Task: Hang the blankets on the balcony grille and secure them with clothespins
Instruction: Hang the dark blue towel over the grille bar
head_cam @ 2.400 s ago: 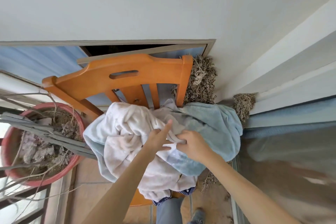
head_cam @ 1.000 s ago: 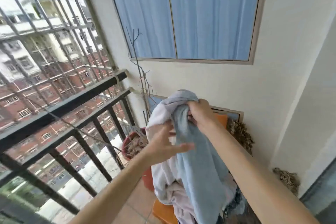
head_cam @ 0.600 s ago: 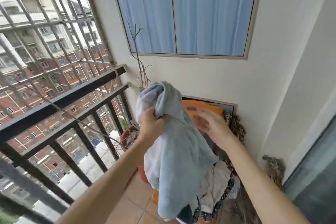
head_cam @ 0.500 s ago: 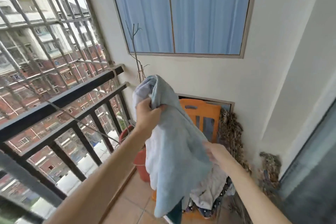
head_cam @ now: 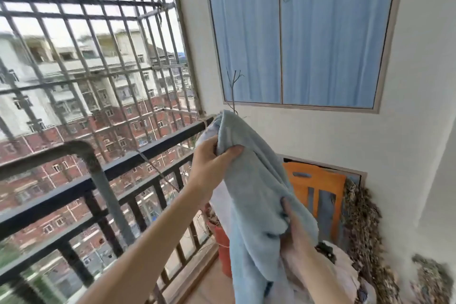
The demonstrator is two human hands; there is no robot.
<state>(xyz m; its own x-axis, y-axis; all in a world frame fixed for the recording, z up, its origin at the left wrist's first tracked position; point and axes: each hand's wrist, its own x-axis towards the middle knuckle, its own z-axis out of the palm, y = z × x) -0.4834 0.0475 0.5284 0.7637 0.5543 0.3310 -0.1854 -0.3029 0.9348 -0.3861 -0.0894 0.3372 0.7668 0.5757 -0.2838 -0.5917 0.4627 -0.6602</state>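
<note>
On my left the balcony grille rises above a dark railing. My left hand clenches the bunched top of the pale blue blanket, held up by the railing's far end; whether they touch I cannot tell. Lower and nearer, my right hand grasps a fold, thumb on the cloth. Far right, an orange chair.

Tiled floor — red pot stands on it, orange chair beside, heap of blankets piled against its back.
</note>
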